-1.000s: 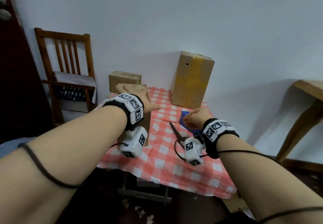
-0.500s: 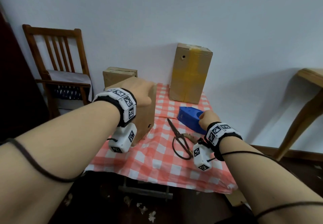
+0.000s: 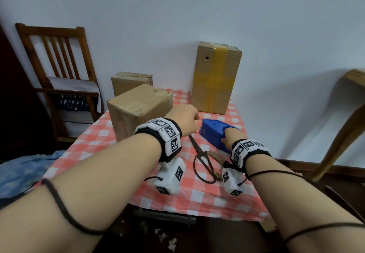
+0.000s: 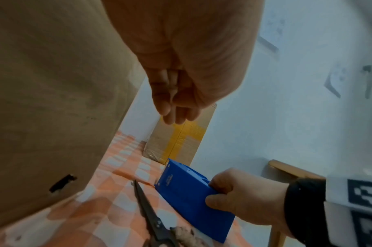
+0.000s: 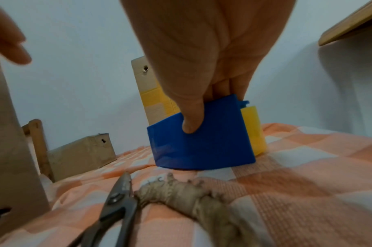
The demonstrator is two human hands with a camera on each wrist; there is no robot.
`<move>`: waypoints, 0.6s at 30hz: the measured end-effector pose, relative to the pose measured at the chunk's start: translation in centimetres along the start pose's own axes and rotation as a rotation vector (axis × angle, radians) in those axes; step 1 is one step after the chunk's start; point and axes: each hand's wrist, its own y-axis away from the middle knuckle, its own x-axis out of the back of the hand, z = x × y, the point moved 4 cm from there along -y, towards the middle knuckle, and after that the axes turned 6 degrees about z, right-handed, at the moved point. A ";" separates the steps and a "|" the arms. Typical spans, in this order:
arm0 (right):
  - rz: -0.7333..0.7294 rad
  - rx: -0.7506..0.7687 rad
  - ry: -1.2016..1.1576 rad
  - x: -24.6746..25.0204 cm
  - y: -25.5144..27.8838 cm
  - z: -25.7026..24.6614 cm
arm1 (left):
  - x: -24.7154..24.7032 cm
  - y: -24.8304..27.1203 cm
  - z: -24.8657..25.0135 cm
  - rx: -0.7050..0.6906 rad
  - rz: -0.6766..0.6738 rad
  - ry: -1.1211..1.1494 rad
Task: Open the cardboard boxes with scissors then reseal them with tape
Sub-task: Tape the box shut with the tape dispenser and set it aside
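Observation:
Three cardboard boxes stand on the red-checked table: a near box at the left, a small box behind it, and a tall box with yellow tape at the back. My right hand grips a blue tape dispenser that rests on the cloth, thumb on its side; a yellow tape roll shows inside it. My left hand hovers just right of the near box, fingers relaxed and holding nothing. Black scissors lie between my wrists, one handle wrapped in cord.
A wooden chair stands left of the table and another wooden table to the right. The wall runs right behind the boxes. The tablecloth hangs over the front edge. Blue fabric lies at lower left.
My left hand has come off the top of the near box and moved right, toward the dispenser. My right hand has closed on the blue dispenser and keeps hold of it.

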 end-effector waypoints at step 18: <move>0.297 -0.199 -1.148 7.5 7.6 2.5 | -1.4 1.1 0.7 0.662 -0.286 1.108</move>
